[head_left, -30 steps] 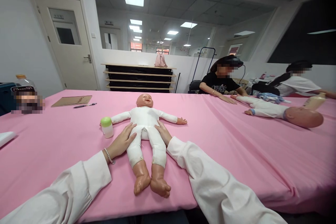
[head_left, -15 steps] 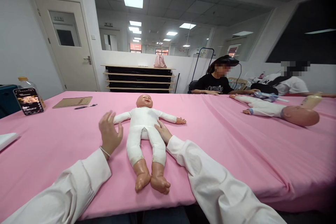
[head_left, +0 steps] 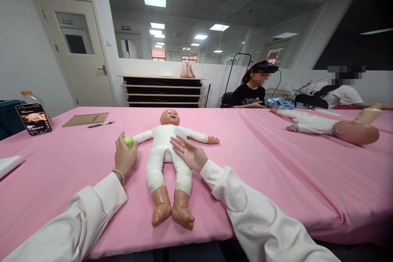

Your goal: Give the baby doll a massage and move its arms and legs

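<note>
A baby doll (head_left: 167,139) with a white cloth body lies on its back on the pink-covered table (head_left: 245,151), its feet toward me. To the left of the doll, my left hand (head_left: 125,157) is closed around a small light green ball (head_left: 128,142), near the doll's outstretched arm. My right hand (head_left: 190,153) is open over the doll's lower belly and hip, palm turned up and fingers extended. Whether its underside touches the doll, I cannot tell.
At left stand a phone (head_left: 33,119) and a capped bottle (head_left: 27,96). A brown notebook (head_left: 84,119) and a pen (head_left: 100,124) lie nearby. A second doll (head_left: 325,125) and a pale bottle (head_left: 370,113) are at right. Two people sit at the far right side.
The green ball now shows in my left hand, whose fingers have closed. My right hand has turned palm up and shifted over the doll's middle. The doll's legs have swung slightly left.
</note>
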### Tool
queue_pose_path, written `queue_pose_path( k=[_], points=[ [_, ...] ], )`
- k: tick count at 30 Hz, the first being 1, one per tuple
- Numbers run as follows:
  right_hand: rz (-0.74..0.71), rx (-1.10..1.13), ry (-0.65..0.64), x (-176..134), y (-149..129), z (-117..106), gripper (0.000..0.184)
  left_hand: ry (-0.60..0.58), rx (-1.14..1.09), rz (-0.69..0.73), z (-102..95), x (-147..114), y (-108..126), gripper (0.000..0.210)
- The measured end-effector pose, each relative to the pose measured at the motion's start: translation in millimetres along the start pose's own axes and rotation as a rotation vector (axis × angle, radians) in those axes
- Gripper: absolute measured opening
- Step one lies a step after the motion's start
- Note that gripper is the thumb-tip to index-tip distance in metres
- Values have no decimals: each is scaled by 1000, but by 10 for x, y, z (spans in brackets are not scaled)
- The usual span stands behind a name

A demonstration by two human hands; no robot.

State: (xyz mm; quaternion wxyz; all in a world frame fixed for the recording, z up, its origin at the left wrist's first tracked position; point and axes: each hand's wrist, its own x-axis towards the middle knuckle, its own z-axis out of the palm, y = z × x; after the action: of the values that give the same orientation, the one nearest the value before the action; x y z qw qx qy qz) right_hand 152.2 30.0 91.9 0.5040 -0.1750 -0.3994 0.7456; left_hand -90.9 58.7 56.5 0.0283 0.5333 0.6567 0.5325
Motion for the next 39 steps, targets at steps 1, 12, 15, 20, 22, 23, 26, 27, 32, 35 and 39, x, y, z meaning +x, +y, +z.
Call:
queue_pose_path(
  k=[1, 12, 15, 20, 22, 23, 26, 27, 32, 35, 39],
  points=[
    [51, 45, -16, -13, 4, 5, 30, -14, 2, -3, 13, -12, -2, 59],
    [186, 75, 81, -13, 90, -46, 24, 58, 70, 70, 54, -49, -10, 59],
    [165, 57, 123, -14, 86, -34, 21, 136, 183, 195, 49, -77, 9, 55],
    [-2, -113, 234, 0, 134, -44, 22, 120, 333, 374, 39, -111, 19, 41],
    [-64, -200, 238, 12, 156, -63, 23, 95, 366, 395, 34, -115, 18, 39],
    [-79, -234, 234, 17, 164, -75, 23, 88, 373, 394, 30, -116, 19, 39],
    [-80, -282, 216, 30, 175, -106, 20, 81, 363, 383, 17, -120, 30, 38],
    [-75, -286, 208, 32, 176, -113, 20, 79, 354, 384, 11, -123, 37, 39],
    [-68, -319, 213, 25, 186, -112, 19, 48, 338, 432, -10, -148, 83, 40],
    [-101, -432, 245, 41, 205, -135, 21, 26, 343, 468, 6, -152, 93, 39],
    [-230, -692, 309, 153, 187, -290, 30, 11, 337, 527, 80, -129, 117, 39]
  ],
)
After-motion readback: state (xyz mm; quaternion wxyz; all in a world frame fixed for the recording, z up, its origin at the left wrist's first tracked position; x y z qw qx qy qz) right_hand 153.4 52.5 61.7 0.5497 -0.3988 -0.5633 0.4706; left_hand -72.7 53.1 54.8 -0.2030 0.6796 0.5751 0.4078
